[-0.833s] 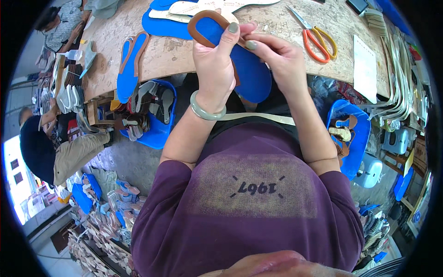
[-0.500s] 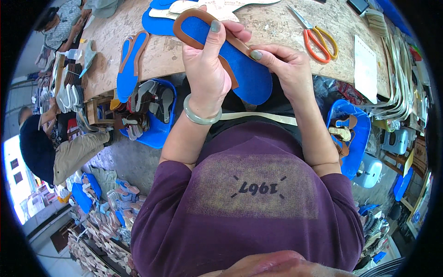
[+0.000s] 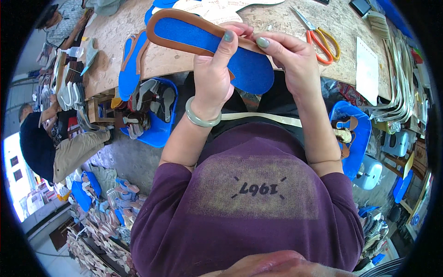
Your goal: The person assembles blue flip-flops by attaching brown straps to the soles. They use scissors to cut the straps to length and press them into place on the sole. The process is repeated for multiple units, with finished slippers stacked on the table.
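Observation:
Between my hands, over the near edge of the workbench, is a blue insole (image 3: pixel 253 70) with a brown strip (image 3: pixel 171 45) running around its heel and along its sides. My left hand (image 3: pixel 216 69) grips it around the middle, thumb on top and fingers behind. With thumb and forefinger, my right hand (image 3: pixel 288 57) pinches the strip at the insole's far edge, close beside the left fingertips. Part of the strip is hidden behind my left hand. Another blue insole with brown edging (image 3: pixel 131 76) lies on the bench to the left.
Orange-and-yellow-handled scissors (image 3: pixel 323 44) lie right of my hands, with a white paper sheet (image 3: pixel 367 69) beyond. Pale insole pieces (image 3: pixel 217 11) lie at the back. Blue bins (image 3: pixel 161 131) of shoe parts stand below the bench on both sides. Another person (image 3: pixel 41 143) is at the left.
The insole has turned flatter, its heel end swinging left and its toe end rising slightly. My right hand has shifted a little up and right, still pinching the strip.

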`<state>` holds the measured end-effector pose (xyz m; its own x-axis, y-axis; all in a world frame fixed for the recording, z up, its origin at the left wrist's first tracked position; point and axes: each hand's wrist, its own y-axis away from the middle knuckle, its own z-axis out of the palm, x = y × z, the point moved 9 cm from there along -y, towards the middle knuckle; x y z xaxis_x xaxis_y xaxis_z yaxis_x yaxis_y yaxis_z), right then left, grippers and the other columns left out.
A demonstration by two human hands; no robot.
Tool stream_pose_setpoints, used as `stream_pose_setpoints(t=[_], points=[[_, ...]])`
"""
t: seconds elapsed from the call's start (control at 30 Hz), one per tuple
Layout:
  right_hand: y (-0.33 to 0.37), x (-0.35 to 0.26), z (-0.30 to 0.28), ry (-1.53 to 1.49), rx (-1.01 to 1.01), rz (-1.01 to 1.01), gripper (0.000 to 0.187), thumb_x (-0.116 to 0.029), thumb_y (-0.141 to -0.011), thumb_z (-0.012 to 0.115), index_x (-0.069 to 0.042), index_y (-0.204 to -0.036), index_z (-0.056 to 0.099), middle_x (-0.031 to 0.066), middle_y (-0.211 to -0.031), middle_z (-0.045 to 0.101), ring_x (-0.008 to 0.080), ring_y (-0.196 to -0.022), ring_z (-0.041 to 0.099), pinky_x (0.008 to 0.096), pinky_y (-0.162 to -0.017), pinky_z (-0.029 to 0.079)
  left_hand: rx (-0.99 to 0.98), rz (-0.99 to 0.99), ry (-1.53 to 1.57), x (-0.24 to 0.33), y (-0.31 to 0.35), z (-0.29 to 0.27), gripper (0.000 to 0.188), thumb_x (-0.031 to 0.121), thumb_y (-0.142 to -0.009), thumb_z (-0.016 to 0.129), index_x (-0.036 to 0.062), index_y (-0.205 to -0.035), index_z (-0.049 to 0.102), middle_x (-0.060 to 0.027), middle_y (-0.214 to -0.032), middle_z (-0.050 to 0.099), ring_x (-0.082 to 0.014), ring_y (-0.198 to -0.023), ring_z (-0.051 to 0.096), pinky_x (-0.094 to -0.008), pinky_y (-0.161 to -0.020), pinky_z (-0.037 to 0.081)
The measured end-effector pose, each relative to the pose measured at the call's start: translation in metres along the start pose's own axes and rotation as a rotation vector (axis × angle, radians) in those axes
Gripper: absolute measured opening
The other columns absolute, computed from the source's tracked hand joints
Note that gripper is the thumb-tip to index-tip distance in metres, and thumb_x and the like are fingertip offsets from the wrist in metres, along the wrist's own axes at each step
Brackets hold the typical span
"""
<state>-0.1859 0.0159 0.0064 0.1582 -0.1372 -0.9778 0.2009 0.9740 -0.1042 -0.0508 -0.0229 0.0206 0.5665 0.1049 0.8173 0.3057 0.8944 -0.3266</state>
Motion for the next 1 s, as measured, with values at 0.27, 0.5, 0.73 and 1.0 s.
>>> stream_pose_setpoints(t=[0.27,0.5,0.73,1.0], points=[[0.01,0.014,0.004,0.053,-0.007,0.039,0.022,-0.017,-0.083,0.071,-0.002,-0.098,0.072,0.0039,-0.085,0.069,0.0072,-0.078,0.062,0.0203,-0.071,0.05,0.047,-0.046,0.0,0.001,0.006,-0.008,0.026,0.025,-0.096,0.054,-0.0006,-0.099,0.059,-0.0101,-0.089,0.064,-0.0156,-0.085,0.062,-0.0281,-0.078,0.049],[0.006,0.009,0.01,0.327,-0.061,-0.093,0.02,-0.016,-0.083,0.071,-0.002,-0.097,0.072,0.0025,-0.082,0.069,0.0065,-0.074,0.061,0.0207,-0.067,0.05,0.124,-0.074,-0.109,-0.004,0.007,-0.017,0.024,0.017,-0.092,0.061,-0.0023,-0.107,0.06,-0.0102,-0.096,0.066,-0.0143,-0.088,0.062,-0.0274,-0.082,0.049],[0.002,0.05,0.016,0.015,-0.16,0.106,0.024,-0.017,-0.083,0.07,0.0,-0.099,0.07,0.0016,-0.082,0.068,0.006,-0.073,0.059,0.0187,-0.063,0.047,0.039,-0.23,-0.008,-0.036,0.034,-0.031,0.024,0.012,-0.091,0.061,-0.0017,-0.111,0.06,-0.0087,-0.099,0.067,-0.0144,-0.094,0.063,-0.0273,-0.084,0.05],[0.016,0.059,-0.007,0.214,-0.311,0.268,0.035,-0.016,-0.083,0.065,-0.006,-0.117,0.063,-0.0007,-0.081,0.065,0.0029,-0.065,0.052,0.0172,-0.055,0.04,-0.415,-0.385,-0.528,-0.032,0.032,-0.033,0.022,0.016,-0.092,0.06,0.002,-0.108,0.062,-0.0084,-0.092,0.07,-0.019,-0.084,0.066,-0.0285,-0.078,0.051]])
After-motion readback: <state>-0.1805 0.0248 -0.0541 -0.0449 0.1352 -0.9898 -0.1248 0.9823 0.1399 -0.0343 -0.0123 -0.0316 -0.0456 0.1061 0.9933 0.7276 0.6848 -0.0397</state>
